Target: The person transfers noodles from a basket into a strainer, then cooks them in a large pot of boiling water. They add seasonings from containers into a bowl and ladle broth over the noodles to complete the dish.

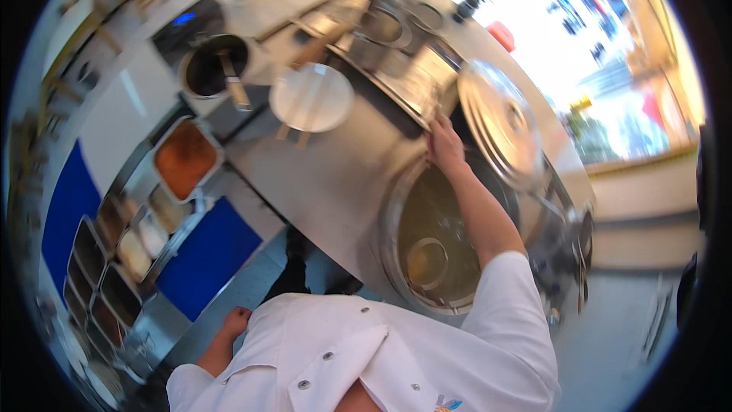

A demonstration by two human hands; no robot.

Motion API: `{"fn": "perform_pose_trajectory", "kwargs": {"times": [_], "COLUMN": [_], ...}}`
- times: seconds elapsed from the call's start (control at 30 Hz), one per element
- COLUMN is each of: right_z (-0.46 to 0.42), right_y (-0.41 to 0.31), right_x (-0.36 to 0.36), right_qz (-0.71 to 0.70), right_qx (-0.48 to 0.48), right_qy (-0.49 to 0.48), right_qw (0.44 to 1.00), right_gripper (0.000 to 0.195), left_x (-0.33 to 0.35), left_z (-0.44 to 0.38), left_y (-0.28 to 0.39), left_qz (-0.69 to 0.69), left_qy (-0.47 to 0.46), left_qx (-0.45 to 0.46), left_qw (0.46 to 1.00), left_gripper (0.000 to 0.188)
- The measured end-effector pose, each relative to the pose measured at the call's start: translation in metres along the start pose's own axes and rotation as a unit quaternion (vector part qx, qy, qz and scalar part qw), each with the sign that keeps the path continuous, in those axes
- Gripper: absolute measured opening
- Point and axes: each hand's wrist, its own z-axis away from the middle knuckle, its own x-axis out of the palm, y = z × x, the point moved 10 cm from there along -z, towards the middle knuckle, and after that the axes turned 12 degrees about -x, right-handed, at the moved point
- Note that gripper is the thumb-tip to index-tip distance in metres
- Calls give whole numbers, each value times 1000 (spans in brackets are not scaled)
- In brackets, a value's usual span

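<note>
My right hand reaches over a large round steel pot of cloudy liquid. Its fingers are at the near corner of a rectangular steel cooker; blur hides whether they grip something. A round ladle or strainer sits in the pot's liquid. My left hand hangs low beside my white jacket, fingers curled, with nothing visible in it. A round steel lid leans to the right of my right hand. Left of the cooker, a white round plate or lid lies with wooden sticks across it.
A dark pot with a handled utensil stands at the upper left. Below it are a tray of red-orange sauce, several ingredient containers and blue mats. Small potted plants line the counter's far edge. Metal utensils hang at the right.
</note>
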Motion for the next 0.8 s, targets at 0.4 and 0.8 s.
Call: {"fn": "perform_pose_trajectory", "kwargs": {"times": [0.4,0.8], "right_z": [-15,118], "right_y": [26,-48], "right_x": [45,-156], "right_qz": [-30,-160], "right_qx": [65,143], "right_qy": [-99,-139], "right_qw": [992,967], "right_gripper": [54,37], "left_x": [11,14], "left_z": [-17,-65], "left_y": [34,105], "left_qz": [46,-82], "left_qy": [-85,-107], "left_qx": [11,170], "left_qw": [995,976], "left_gripper": [42,27]}}
